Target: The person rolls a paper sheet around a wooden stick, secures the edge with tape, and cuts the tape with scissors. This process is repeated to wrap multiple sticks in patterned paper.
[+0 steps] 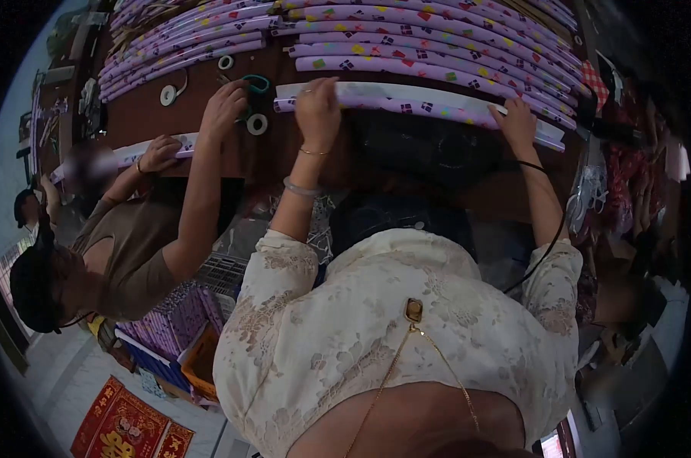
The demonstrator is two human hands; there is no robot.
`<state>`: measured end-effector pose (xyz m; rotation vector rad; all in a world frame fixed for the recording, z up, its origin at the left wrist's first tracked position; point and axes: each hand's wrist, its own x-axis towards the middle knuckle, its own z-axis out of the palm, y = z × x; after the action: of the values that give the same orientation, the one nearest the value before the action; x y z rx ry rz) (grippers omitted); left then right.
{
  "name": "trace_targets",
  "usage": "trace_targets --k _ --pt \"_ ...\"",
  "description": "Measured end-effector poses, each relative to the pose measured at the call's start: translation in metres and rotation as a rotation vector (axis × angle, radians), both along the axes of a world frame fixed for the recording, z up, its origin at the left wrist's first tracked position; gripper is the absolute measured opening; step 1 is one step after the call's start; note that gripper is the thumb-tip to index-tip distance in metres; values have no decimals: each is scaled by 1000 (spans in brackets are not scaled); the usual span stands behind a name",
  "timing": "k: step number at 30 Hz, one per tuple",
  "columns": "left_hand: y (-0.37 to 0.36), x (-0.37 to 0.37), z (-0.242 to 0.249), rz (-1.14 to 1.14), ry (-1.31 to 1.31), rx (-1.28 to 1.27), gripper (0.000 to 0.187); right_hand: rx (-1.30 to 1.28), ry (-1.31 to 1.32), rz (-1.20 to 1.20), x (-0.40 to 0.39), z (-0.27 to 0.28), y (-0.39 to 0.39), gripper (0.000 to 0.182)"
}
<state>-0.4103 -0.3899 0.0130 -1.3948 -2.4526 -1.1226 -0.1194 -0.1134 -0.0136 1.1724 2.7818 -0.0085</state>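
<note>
A purple patterned roll of wrapping paper (418,109) lies across the table in front of me, a white strip of its paper showing along the far side. Over its left part is my left hand (317,113), fingers curled closed; what they hold, if anything, is too small to make out. My right hand (516,124) grips the roll near its right end, thumb on the white strip and fingers bent over it.
Many similar rolls (437,57) lie stacked at the back of the brown table (143,122). Left of me a co-worker (132,252) handles another roll. Tape rolls (256,124) and green-handled scissors (257,84) lie between us. Crates (200,362) stand on the floor.
</note>
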Motion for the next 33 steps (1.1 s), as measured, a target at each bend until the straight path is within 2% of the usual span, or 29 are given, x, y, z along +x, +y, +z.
trace_targets --k 4,5,8,12,16,18,20,25,27,28,30,31,32,33 --pt "38 29 -13 -253 -29 -31 15 52 64 33 3 -1 1 42" --pt "41 30 -17 -251 -29 -35 15 55 60 28 1 0 0 41" --pt "42 25 -20 -194 -117 -342 23 60 77 46 0 1 0 40" --pt "20 0 -25 -238 -172 -196 24 60 63 47 -1 5 -2 40" --pt "-9 -34 -11 -141 -199 -398 31 32 12 17 -2 9 -2 42" --pt "-21 -49 -5 -114 -209 -322 33 41 30 24 0 9 -3 42" --pt "-29 -60 -7 3 -205 -385 33 50 52 28 0 8 -3 42" --pt "-26 -65 -12 1 -126 -376 37 20 13 -25 -6 10 -6 45" --pt "-22 -67 -8 162 -274 -395 40 12 2 -30 -9 9 -6 45" --pt "-20 -68 -3 197 -386 -326 44 5 -18 -31 -8 8 -4 46" --pt "-12 -68 -18 333 -387 -354 36 63 27 -8 -6 1 -2 46" --pt "-8 -60 -31 307 -164 -169 24 28 -1 -25 -5 1 -2 46" --pt "3 -45 -25 285 -163 -167 24 -10 -26 -41 -7 6 -3 46" --pt "15 -23 -11 293 147 -178 20 -3 -23 -61 -6 4 -2 46"
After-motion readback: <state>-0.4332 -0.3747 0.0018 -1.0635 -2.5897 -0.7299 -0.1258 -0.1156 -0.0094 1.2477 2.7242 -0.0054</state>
